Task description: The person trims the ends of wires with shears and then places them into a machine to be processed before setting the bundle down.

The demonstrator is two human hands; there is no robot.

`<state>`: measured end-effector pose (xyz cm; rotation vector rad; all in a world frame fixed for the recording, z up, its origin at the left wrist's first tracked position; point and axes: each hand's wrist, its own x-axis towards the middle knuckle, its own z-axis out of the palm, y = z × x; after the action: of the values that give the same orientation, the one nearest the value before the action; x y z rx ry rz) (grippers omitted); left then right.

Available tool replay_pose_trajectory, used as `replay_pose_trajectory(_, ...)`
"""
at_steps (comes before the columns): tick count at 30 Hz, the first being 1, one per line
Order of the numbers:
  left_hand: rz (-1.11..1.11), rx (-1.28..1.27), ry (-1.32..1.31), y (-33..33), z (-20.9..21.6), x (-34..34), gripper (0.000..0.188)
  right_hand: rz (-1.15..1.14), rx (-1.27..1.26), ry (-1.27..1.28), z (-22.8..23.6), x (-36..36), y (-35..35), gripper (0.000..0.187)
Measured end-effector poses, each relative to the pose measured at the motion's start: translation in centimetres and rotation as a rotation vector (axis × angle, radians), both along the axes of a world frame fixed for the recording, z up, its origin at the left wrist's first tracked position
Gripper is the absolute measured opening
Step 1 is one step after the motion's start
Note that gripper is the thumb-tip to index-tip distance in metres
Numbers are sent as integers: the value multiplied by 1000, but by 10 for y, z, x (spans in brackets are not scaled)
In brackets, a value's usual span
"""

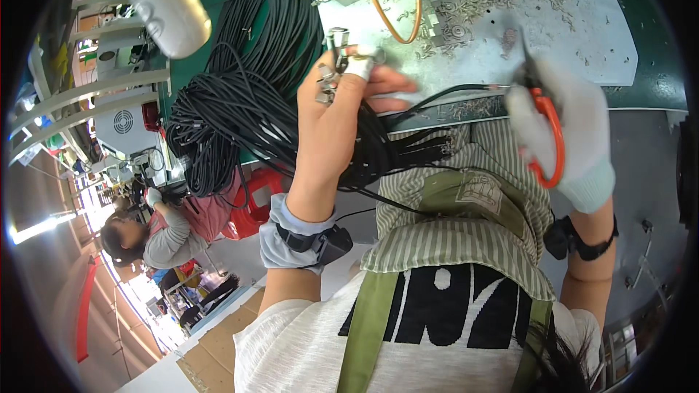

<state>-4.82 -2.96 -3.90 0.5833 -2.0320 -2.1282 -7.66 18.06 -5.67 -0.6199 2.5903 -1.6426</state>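
Gripping red-handled, dark-bladed metal scissors [559, 135], our white-gloved right hand [582, 127] curls tight. Slim, round black cable [459, 89] lies just left of it, along near edge of green table [659, 80], long axis sideways; pale, blurred tip nearer right hand. Our bare left hand [328, 113], half-curled, holds small silver metal pieces [326, 81]; whether cable too, we cannot tell. Farther left, black cable coils [207, 113] heap up.

White glove [586, 127], black wrist straps [338, 247], grey shirt [287, 349], green-striped apron [455, 239].
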Motion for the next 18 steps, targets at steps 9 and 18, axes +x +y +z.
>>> replay_pose_trajectory(9,-698,-544,-29,17,18,30,23,73,-174,-114,21,18,-5,14)
replay_pose_trajectory(18,-612,-534,199,26,17,37,13,293,-366,-912,35,9,18,8)
